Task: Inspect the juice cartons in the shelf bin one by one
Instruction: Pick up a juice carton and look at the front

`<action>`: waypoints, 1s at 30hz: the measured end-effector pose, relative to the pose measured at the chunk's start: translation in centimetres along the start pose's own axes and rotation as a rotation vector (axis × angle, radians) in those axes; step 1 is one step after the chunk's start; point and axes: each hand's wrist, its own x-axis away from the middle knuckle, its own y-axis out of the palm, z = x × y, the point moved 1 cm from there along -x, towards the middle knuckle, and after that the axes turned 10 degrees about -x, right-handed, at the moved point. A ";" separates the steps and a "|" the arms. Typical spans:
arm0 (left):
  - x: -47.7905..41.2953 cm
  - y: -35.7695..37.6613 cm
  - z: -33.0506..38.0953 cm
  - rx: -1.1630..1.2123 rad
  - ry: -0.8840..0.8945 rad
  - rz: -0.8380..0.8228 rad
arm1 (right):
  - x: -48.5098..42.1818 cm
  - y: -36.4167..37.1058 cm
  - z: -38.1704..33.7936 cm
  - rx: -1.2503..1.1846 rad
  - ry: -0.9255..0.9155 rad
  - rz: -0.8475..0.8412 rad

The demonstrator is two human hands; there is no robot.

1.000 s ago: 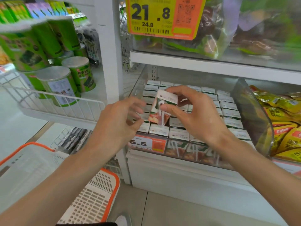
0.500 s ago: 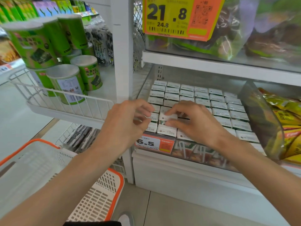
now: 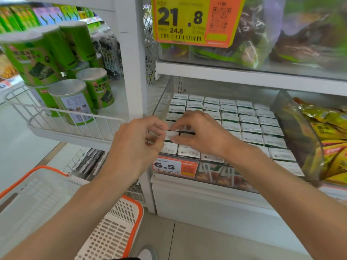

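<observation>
We're in a shop: yellow-and-orange price tag (image 3: 197, 21) up top, stocked white shelves (image 3: 244, 76), and an orange-rimmed shopping basket (image 3: 112, 231) near left.

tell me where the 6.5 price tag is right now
In the head view the 6.5 price tag sits on the front edge of the shelf bin, just below the left hand.

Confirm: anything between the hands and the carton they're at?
Nothing visible. The right hand pinches the carton in the bin's second row from the front; the left hand is at its left edge, grip unclear. Neighbouring cartons hem it in.
</observation>
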 end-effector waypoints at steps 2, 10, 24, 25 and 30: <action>0.0 -0.2 -0.1 0.023 -0.020 0.016 | -0.5 -0.4 -0.2 0.045 0.002 -0.042; 0.0 -0.4 -0.2 0.034 -0.032 0.017 | -1.2 -1.0 -0.7 0.154 0.019 -0.155; -0.1 -0.3 0.4 0.048 0.003 0.057 | 0.1 -2.1 -1.0 -0.061 -0.041 -0.057; -0.1 -0.3 0.5 0.062 0.026 0.083 | 0.5 -2.5 -1.2 -0.113 -0.049 -0.024; -0.2 0.1 1.1 0.144 0.174 0.121 | 3.3 -3.7 -1.6 -0.296 -0.095 0.162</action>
